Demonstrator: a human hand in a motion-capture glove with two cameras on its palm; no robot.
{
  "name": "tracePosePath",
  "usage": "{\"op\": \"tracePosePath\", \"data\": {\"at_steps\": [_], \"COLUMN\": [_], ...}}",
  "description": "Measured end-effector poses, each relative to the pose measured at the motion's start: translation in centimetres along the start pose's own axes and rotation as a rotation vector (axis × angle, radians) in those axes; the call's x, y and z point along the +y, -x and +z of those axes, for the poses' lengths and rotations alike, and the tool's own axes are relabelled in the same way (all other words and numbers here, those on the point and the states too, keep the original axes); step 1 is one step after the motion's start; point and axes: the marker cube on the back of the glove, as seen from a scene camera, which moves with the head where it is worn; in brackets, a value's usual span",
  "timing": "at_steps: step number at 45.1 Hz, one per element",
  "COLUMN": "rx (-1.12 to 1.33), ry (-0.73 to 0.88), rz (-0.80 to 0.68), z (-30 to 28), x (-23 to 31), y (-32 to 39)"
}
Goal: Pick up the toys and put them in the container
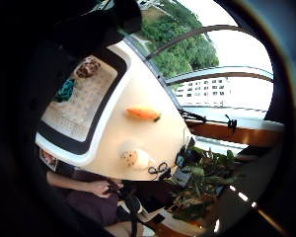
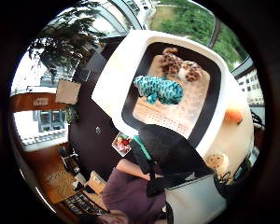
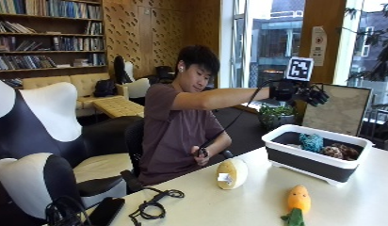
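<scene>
While the person is sitting at the pale table [image 3: 256, 197] with one arm stretched out at shoulder height, the gloved right hand [image 3: 307, 94] is hovering in the air above the container [image 3: 310, 162], well clear of it and touching nothing. Its fingers are spreading outward in a relaxed way and holding no toy, as far as the outside view lets me judge; the fingertips themselves are small and dark against the window. The white-rimmed, dark-walled container is standing on the table near the window side, and two toys are already lying inside it: a teal plush toy [image 2: 158, 89] and a brown spotted plush toy [image 2: 179, 65], just beside each other on the tub's pale floor. Two more toys are waiting out on the tabletop, apart from the container. A cream round plush toy [image 3: 232, 173] is sitting near the person's side of the table, and an orange carrot toy [image 3: 298, 200] with a green end is lying closer to the outside camera, between the cream one and the tub. The bare left hand [image 3: 200, 153] is resting low by the table edge, curling around a small dark object. A coil of black cable [image 3: 150, 207] is lying on the table near that edge.
</scene>
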Motion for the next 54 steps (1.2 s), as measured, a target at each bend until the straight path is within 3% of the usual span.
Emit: {"op": "tracePosePath", "data": {"at_steps": [7,15,25,32,40,45,54], "rx": [-0.060,0.002,-0.065,-0.096,-0.089,0.001,-0.238], "ry": [-0.002,0.021,0.062,0.155,0.266,0.091,0.008], "rz": [-0.001,0.132,0.233,0.207,0.002,-0.019,-0.064], "z": [-1.0,-0.6,5.2,14.1,27.4,29.4,29.6], "x": [3.4,7.9,12.9,14.7,18.0,18.1,16.9], "y": [-7.0,-16.3,-25.2,-25.9,-19.4,-18.5,-18.8]}}
